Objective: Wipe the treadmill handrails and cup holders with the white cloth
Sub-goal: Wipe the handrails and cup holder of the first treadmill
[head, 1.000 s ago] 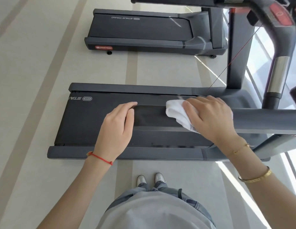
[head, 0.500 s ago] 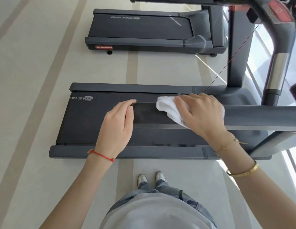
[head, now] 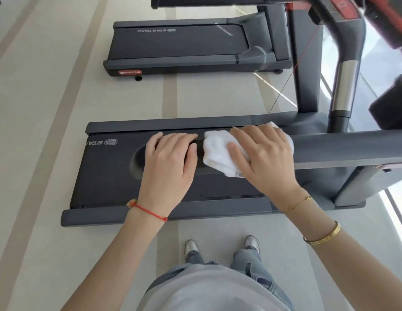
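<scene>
Left hand [head: 171,158]: lies palm down on the near end of the handrail [head: 343,150], fingers curled over its far edge, thumb along the top; it grips the rail and holds nothing else. A red string [head: 150,212] circles the wrist.
Right hand [head: 266,157]: rests on the cloth [head: 217,151], fingers spread and bent over it, pressing it onto the rail; the thumb lies across the cloth's top.
Cloth: white, bunched, on the handrail just beside the left hand, between the two hands; part of it shows past the right hand's knuckles on the far side. A small tag sticks out at its near edge.
Handrail: a wide dark grey bar running from the right edge of the view toward the left, ending under the left hand, above the belt.
Belt [head: 110,176]: black deck of the near treadmill, below the rail, with grey side rails on either edge.
Upright [head: 344,86]: curved grey post with a bright metal sleeve, at the right, rising to a blurred red and black console [head: 343,9].
Second treadmill [head: 186,46]: stands well apart on the far side, across the pale floor [head: 38,131].
Right wrist: a thin gold chain [head: 301,203] and a gold bangle [head: 323,236] farther up the arm.
Person: stands beside the near treadmill, grey top, jeans and grey shoes [head: 191,247] visible below.
</scene>
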A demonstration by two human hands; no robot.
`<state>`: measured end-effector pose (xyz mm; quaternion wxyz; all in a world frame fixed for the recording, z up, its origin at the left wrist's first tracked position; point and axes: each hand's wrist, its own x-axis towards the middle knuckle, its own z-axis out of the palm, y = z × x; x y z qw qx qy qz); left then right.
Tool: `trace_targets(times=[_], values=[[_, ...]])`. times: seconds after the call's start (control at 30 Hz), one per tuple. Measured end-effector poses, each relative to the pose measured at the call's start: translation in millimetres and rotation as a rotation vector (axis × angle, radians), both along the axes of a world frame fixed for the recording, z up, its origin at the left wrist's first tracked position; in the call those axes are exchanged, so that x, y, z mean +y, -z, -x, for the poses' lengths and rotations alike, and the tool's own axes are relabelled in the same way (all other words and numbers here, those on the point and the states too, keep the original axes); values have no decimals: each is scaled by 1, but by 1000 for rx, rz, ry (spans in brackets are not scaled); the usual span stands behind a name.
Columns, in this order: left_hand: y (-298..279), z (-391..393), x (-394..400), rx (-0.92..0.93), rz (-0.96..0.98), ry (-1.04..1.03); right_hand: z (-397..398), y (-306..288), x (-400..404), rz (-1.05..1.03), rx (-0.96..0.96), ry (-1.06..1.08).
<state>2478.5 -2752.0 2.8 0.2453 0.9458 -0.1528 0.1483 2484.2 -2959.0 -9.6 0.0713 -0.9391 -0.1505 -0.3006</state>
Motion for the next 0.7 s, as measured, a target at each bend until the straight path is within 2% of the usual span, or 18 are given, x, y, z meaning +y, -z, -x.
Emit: trace_targets(times=[0.33, 0.7], values=[[-3, 1, -140, 16, -44, 63, 11, -1, -143, -4, 6, 43], [-9, 11, -322, 41, -2, 61, 23, -8, -340, 35, 23, 49]])
